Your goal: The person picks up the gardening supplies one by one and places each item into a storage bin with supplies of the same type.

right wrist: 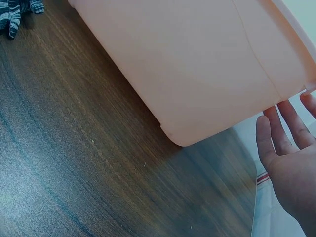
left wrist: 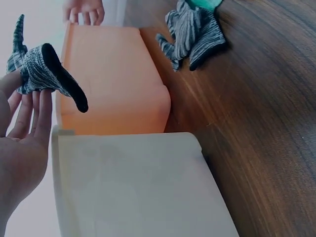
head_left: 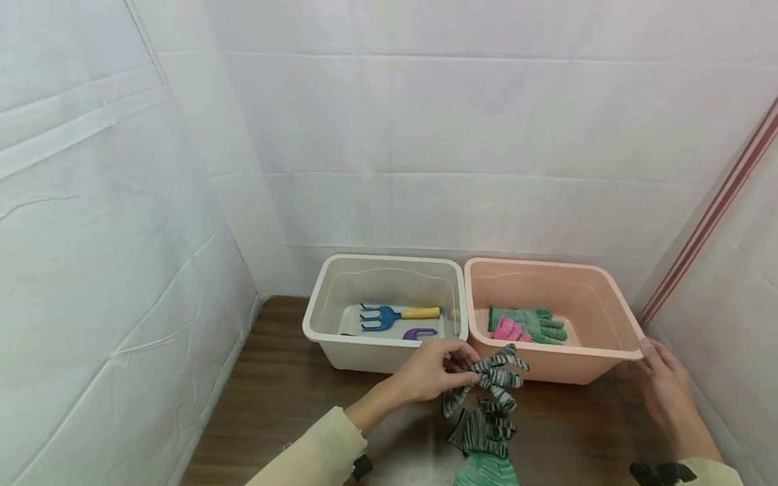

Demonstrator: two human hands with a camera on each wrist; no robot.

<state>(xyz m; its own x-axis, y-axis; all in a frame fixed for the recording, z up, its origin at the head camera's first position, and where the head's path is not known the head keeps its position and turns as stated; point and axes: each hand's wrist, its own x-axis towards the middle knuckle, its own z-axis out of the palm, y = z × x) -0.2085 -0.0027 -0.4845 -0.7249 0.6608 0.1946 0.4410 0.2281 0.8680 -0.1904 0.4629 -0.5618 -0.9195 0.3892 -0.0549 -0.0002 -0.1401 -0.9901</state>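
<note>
My left hand (head_left: 433,370) pinches a black-and-grey knit glove (head_left: 501,376) between thumb and fingers, in front of where the two bins meet. The left wrist view shows this glove's dark cuff (left wrist: 64,81) hanging off the fingers. Below it on the table lies another black-and-grey glove (head_left: 481,432), overlapping a green glove (head_left: 485,470). At the far right, my right hand (head_left: 668,388) grips the rim corner of the peach bin (head_left: 537,364), its fingers (right wrist: 281,131) under the rim. Inside that bin are a green glove (head_left: 550,324) and a pink glove (head_left: 509,329).
Beside the peach bin stands a white bin (head_left: 365,351) with a blue hand fork with a yellow handle (head_left: 419,313) and a curved purple piece (head_left: 419,333) in it. White sheeting (head_left: 389,135) rises behind and at both sides of the brown wooden table (head_left: 267,378).
</note>
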